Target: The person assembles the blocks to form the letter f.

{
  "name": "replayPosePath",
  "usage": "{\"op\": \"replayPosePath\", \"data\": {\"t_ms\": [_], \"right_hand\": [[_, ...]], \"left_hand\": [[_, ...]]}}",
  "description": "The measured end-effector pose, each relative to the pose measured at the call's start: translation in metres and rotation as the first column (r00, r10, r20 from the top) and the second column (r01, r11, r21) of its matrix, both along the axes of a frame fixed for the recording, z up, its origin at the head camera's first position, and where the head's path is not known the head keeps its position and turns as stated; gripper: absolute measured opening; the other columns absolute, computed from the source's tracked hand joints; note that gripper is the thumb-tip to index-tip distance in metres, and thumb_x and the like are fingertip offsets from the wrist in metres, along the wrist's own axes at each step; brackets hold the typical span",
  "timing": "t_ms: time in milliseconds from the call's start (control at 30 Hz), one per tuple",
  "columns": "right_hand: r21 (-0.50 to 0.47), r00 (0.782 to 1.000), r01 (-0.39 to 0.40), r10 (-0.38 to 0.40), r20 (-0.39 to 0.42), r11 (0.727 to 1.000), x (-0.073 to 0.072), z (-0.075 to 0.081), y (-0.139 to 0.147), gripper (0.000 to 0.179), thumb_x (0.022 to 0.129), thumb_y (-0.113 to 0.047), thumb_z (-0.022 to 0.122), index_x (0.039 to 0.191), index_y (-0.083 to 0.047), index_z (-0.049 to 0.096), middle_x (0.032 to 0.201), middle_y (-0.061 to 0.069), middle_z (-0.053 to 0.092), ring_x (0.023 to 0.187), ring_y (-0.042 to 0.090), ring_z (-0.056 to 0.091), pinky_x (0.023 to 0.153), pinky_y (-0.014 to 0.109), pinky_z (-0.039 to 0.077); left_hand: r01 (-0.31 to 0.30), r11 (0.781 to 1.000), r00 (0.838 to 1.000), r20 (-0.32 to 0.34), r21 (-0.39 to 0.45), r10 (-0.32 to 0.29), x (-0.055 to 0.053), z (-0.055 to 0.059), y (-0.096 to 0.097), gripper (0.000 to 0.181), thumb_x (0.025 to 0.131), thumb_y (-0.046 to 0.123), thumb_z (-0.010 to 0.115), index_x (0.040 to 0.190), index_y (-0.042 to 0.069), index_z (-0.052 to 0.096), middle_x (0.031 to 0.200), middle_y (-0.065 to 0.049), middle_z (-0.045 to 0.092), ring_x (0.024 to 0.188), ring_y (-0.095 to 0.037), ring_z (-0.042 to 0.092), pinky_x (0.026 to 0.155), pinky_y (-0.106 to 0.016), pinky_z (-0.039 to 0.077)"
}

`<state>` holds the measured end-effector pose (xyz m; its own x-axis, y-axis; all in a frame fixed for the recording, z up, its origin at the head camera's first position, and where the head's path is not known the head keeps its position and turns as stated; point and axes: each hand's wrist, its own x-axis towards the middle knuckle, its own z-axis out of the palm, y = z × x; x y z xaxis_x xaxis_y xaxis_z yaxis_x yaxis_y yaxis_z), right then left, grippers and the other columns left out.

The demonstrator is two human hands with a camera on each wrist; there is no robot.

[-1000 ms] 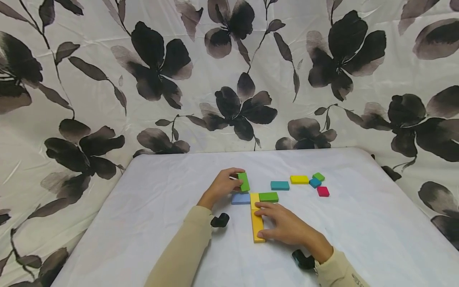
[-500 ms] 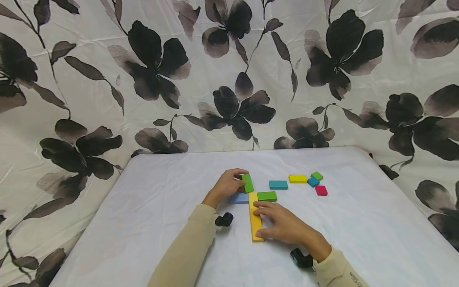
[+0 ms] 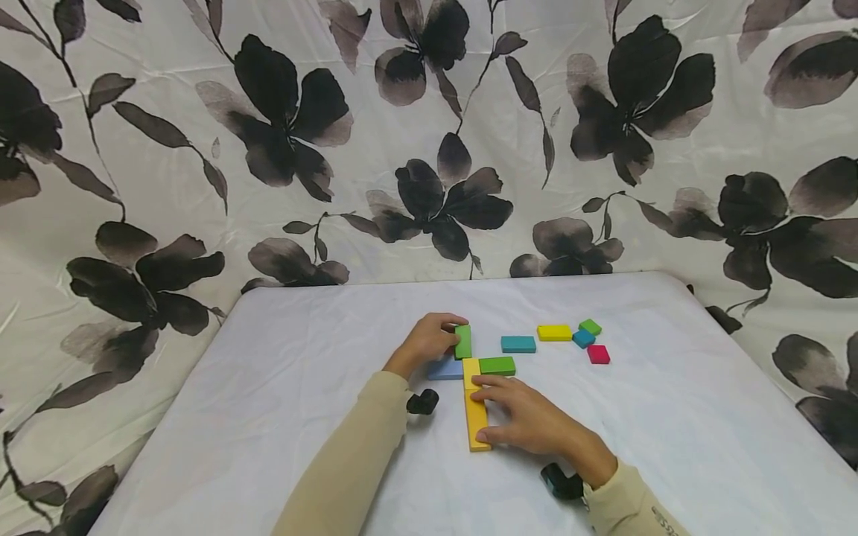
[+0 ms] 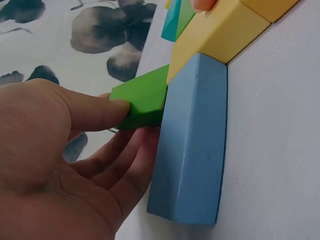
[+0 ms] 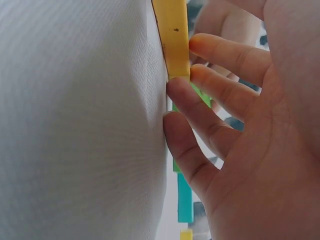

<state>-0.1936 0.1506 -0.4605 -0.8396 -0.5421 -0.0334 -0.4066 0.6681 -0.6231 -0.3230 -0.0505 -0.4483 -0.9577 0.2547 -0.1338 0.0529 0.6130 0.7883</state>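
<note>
My left hand [image 3: 427, 339] pinches a green block [image 3: 463, 342] between thumb and fingers, lengthwise at the far end of a row of two yellow blocks. In the left wrist view the thumb lies on the green block [image 4: 142, 97], its end right at the corner of a light blue block [image 4: 187, 145]. My right hand [image 3: 536, 418] rests fingertips and thumb on the row: the shorter yellow block [image 3: 471, 368] and the longer, deeper yellow block [image 3: 477, 420]. Its fingers are loosely extended. Another green block [image 3: 497, 365] lies against the right side of the row's far end.
Beyond the hands, to the right, lie a teal block [image 3: 518, 345], a yellow block [image 3: 554, 333], a small green block [image 3: 590, 326], a small blue block [image 3: 584, 339] and a red block [image 3: 599, 354]. A white cloth [image 3: 322, 327] covers the table; a floral curtain hangs behind.
The left hand has brought the green block right and toward the row, turning it from tilted to in line with the yellow blocks. The right hand has stayed on the row.
</note>
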Motion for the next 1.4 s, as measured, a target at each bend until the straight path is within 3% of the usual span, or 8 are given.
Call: {"op": "replayPosePath", "data": {"t_ms": [233, 767, 1100, 1400], "right_hand": [[-0.013, 1.000, 0.001, -0.001, -0.006, 1.000, 0.001, 0.000, 0.001, 0.055, 0.086, -0.045, 0.078, 0.133, -0.019, 0.065, 0.152, -0.007, 0.044, 0.141, 0.025, 0.037, 0.113, 0.056, 0.031], [-0.010, 1.000, -0.007, 0.007, -0.007, 1.000, 0.000, 0.000, 0.002, 0.056, 0.087, -0.046, 0.077, 0.134, -0.019, 0.065, 0.153, -0.006, 0.043, 0.142, 0.025, 0.036, 0.114, 0.055, 0.030], [-0.020, 1.000, -0.007, 0.007, -0.005, 1.000, 0.000, -0.001, 0.002, 0.055, 0.087, -0.045, 0.077, 0.134, -0.020, 0.065, 0.153, -0.006, 0.043, 0.142, 0.025, 0.036, 0.113, 0.055, 0.031], [-0.014, 1.000, -0.011, 0.011, -0.008, 1.000, 0.001, 0.001, 0.003, 0.055, 0.087, -0.046, 0.077, 0.134, -0.019, 0.065, 0.152, -0.006, 0.044, 0.141, 0.026, 0.036, 0.113, 0.056, 0.031]], "left_hand": [[0.027, 0.999, 0.998, -0.063, -0.045, -0.030, -0.002, -0.002, 0.003, 0.033, 0.094, 0.011, 0.067, 0.126, 0.017, 0.071, 0.123, -0.012, 0.066, 0.090, -0.019, 0.064, 0.082, -0.036, 0.053], [0.008, 0.997, 0.999, -0.053, -0.083, -0.013, -0.001, -0.005, 0.005, 0.033, 0.094, 0.015, 0.069, 0.127, 0.015, 0.071, 0.120, -0.011, 0.067, 0.082, -0.017, 0.063, 0.071, -0.030, 0.053], [0.023, 0.991, 0.996, -0.085, -0.130, -0.034, 0.001, -0.005, 0.005, 0.033, 0.093, 0.018, 0.072, 0.125, 0.012, 0.072, 0.117, -0.006, 0.069, 0.106, -0.021, 0.061, 0.094, -0.040, 0.051], [0.042, 0.995, 0.995, -0.086, -0.085, -0.050, 0.010, -0.005, -0.001, 0.036, 0.092, 0.022, 0.072, 0.127, 0.014, 0.070, 0.122, -0.004, 0.067, 0.114, -0.024, 0.061, 0.097, -0.042, 0.050]]}}
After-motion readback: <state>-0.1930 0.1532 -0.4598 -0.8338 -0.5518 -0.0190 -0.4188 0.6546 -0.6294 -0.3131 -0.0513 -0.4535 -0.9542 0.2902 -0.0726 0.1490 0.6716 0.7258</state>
